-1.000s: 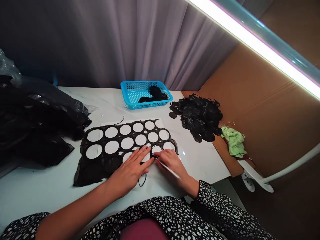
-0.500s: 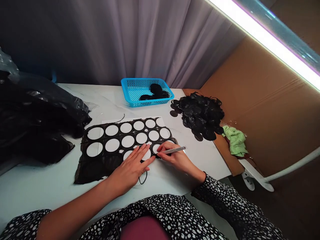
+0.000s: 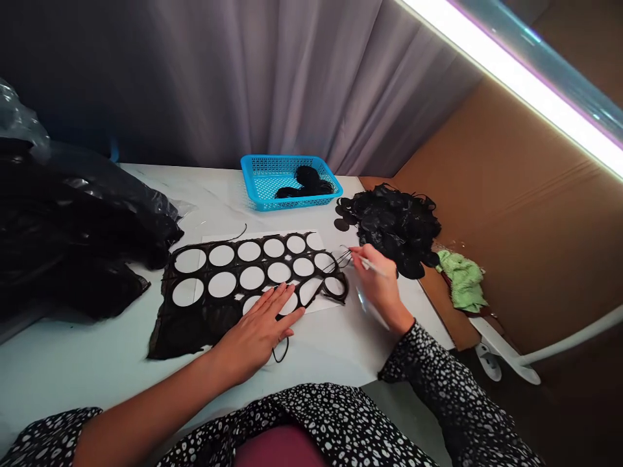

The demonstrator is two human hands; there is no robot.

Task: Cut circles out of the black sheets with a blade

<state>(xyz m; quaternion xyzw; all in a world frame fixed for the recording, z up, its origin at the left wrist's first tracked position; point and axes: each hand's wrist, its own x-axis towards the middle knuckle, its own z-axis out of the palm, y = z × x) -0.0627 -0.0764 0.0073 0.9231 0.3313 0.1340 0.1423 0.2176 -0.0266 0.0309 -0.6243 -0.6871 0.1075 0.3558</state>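
"What is nearest?"

"The left hand (image 3: 263,327), palm down on the black sheet (image 3: 182,331). Its fingers are straight and slightly spread, gripping nothing. I'd say they act as a weight, to keep the limp sheet from sliding. A loop of cord (image 3: 281,360) pokes out beside it on the desk (image 3: 117,389)."

"And the right?"

"The right hand (image 3: 379,279) is at the sheet's right end, its fingers closed in a pinch on a slim pale tool (image 3: 374,266). Thin black strands (image 3: 342,258) run from the sheet towards those fingertips — whether the fingers or the tool's tip has them, I can't tell. The grip looks light, as for fine work."

"Where exactly is the sheet?"

"Flat on the desk before the person, partly over white paper (image 3: 221,284) that shows through its round holes, probably for contrast. At the right end a ring-shaped part looks pulled askew."

"Farther off?"

"A black plastic bag (image 3: 73,246) on the left, and a heap of black discs (image 3: 399,220) on the right — perhaps kept within reach yet off the working spot. Beyond, a blue basket (image 3: 292,206) holds black rings (image 3: 307,176), near the curtain (image 3: 195,78)."
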